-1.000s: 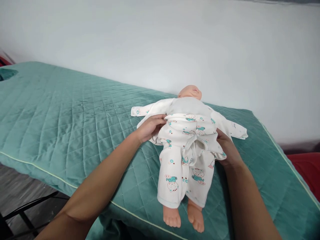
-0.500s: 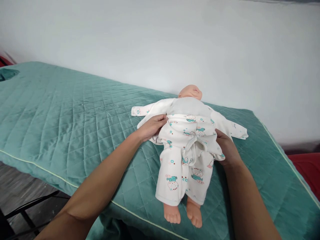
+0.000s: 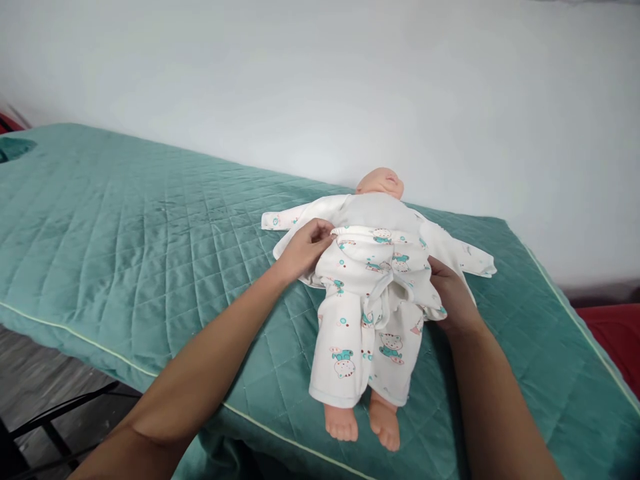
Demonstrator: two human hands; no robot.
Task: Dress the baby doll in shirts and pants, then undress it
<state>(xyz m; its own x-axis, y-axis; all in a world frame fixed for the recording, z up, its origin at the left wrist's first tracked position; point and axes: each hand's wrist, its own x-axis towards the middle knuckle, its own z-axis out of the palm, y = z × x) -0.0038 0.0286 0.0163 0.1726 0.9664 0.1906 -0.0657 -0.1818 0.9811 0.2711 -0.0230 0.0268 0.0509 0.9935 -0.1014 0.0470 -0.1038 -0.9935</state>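
Observation:
On its back lies a baby doll (image 3: pixel 379 181), its bare feet toward me. It wears white baby pants (image 3: pixel 345 327) with cartoon animals, the waistband up at its belly. A white long-sleeved baby top (image 3: pixel 320 212) is spread open under its arms. My left hand (image 3: pixel 306 248) pinches the waistband at its left edge in the view, thumb and fingers together. My right hand (image 3: pixel 454 293) is at the other side of the pants; its fingertips are hidden behind the cloth, which it appears to grip.
A green quilted cover (image 3: pixel 150 233) with pale piping lies under the doll. A white wall (image 3: pixel 300 80) rises directly behind. Something red (image 3: pixel 613 333) stands past the right edge, and a black metal frame (image 3: pixel 55 427) is at lower left.
My left hand has lifted slightly at the waistband, its fingers more arched. The doll's legs have shifted a little to the left. My right hand has barely moved.

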